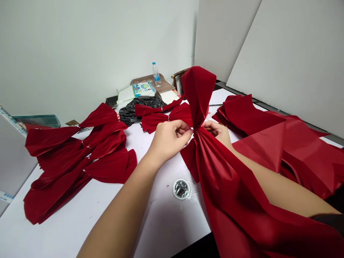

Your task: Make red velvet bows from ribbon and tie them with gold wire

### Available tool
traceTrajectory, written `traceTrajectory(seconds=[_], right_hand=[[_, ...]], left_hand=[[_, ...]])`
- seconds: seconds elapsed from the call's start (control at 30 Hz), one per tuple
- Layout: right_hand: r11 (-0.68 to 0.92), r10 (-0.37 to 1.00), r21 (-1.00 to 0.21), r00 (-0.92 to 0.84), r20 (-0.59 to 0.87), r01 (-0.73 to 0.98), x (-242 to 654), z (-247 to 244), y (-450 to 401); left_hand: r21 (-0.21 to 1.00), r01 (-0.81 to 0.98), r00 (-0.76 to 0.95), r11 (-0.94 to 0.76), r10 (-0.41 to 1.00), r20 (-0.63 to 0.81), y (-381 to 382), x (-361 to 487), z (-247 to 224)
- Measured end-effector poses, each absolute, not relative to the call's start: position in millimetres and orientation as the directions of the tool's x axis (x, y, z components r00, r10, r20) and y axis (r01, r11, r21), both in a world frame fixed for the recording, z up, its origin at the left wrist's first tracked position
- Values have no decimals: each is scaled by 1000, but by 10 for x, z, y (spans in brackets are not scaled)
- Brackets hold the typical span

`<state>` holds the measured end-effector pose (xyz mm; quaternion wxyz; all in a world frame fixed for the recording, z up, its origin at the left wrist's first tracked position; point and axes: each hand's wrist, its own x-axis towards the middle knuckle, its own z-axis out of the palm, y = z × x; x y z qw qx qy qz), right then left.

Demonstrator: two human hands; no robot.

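Note:
A long red velvet cloth (223, 172) is gathered to a narrow waist in front of me. Its upper end fans out above my hands, and its long lower end hangs towards the bottom right. My left hand (172, 138) pinches at the left side of that waist, thumb against fingertips. Behind the cloth on the right, my right hand (219, 132) has its fingers curled at the same gather, partly hidden. A small yellowish strip shows by the right fingertips; I cannot make out its kind. Left of my arm lie several tied red velvet bows (107, 163), cinched with pale ties.
More tied bows (163, 116) lie beyond my hands beside a black plastic bag (134, 111). Loose red cloth sheets (303, 139) are stacked at right. A round grommet (181, 189) sits in the white table (161, 222). At the back stands a water bottle (156, 75).

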<state>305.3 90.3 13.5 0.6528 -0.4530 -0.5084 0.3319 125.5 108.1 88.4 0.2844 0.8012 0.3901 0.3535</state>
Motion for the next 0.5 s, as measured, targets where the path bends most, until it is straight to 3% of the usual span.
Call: traceTrajectory(seconds=[0.5], right_hand=[[299,934,-949,237,269,-100,3057,163,887]], left_hand=[[716,433,439,-548,822,363,1058,1266,890]])
